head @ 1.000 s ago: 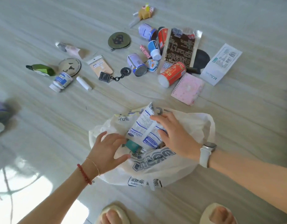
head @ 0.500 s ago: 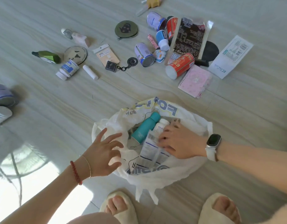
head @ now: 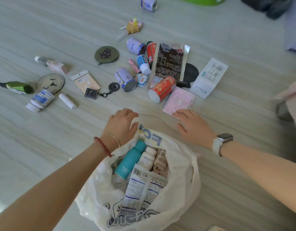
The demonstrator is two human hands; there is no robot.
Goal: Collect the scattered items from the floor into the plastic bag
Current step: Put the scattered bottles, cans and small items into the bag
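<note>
The white plastic bag (head: 182,177) lies open on the floor below my hands. Inside it are a teal bottle (head: 130,160), a white pill bottle (head: 148,157) and a blue-printed sachet (head: 140,190). My left hand (head: 122,124) hovers over the bag's far rim with loosely curled fingers, holding nothing. My right hand (head: 192,125) reaches forward, fingers straight, its tips touching the near edge of a pink notebook (head: 179,100). A red can (head: 162,89) lies just beyond the notebook.
Several items are scattered across the grey floor: purple cans (head: 125,79), a black packet (head: 170,61), a white paper packet (head: 209,77), a keychain (head: 100,92), a white tube (head: 67,100), a blue-label bottle (head: 40,100), a green pouch (head: 17,87).
Both hands have left the bag and moved forward past its far rim. The right hand let go of the sachet and now touches the pink notebook. The camera tilted up.
</note>
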